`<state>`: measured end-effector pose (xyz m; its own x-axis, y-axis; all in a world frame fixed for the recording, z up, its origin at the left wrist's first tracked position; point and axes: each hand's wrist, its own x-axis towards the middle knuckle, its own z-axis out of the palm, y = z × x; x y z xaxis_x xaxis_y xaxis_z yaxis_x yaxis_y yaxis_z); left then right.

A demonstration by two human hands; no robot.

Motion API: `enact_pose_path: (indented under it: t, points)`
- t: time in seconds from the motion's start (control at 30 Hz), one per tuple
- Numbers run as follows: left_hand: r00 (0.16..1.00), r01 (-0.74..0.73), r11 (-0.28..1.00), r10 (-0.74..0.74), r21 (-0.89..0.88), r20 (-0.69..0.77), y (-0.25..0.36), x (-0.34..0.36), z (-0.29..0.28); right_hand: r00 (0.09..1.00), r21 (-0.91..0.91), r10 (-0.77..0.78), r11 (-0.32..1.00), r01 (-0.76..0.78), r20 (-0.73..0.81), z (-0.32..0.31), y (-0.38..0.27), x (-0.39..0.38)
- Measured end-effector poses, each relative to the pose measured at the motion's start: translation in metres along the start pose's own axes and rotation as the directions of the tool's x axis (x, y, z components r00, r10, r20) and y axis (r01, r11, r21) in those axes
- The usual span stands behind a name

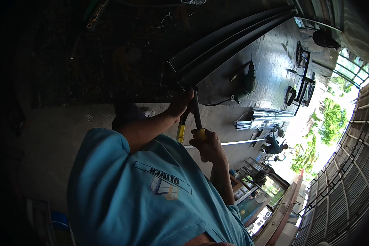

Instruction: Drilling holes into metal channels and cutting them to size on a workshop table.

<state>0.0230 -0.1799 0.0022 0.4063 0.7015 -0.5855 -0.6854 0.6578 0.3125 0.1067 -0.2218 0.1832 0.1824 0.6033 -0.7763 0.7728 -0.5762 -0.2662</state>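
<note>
My left hand (pixel 180 105) is closed at the near ends of the long dark metal profiles (pixel 233 39). Its fingers are partly hidden, and they seem to wrap the upper part of a long-handled tool (pixel 197 110) with a grey shaft. My right hand (pixel 209 145) grips this tool's yellow lower end. A yellow-and-black handle (pixel 181 132) sticks out below my left hand; whether it belongs to the same tool I cannot tell. The profiles lie side by side on the dark worktable (pixel 270 53), and the shaft's top reaches their ends.
A green power drill (pixel 247 82) with a cord lies right of the profiles. A black frame (pixel 305 88) rests farther along the table. Beyond its edge are a bundle of metal bars (pixel 264 119) and another person (pixel 274 144). A slim tool (pixel 96 16) lies at upper left.
</note>
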Motion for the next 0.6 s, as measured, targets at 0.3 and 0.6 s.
enact_pose_path:
  t: [0.3,0.6]
  points:
    - [0.993,0.057,0.998,-0.056,0.004,-0.107,-0.013,0.004,0.009,0.987,0.706,-0.018,0.700,-0.102,0.160,0.062,0.067,0.029]
    - [0.993,0.115,0.985,-0.116,0.125,0.003,0.007,-0.017,0.010,0.952,0.353,-0.026,0.925,0.138,-0.306,0.063,0.064,0.046]
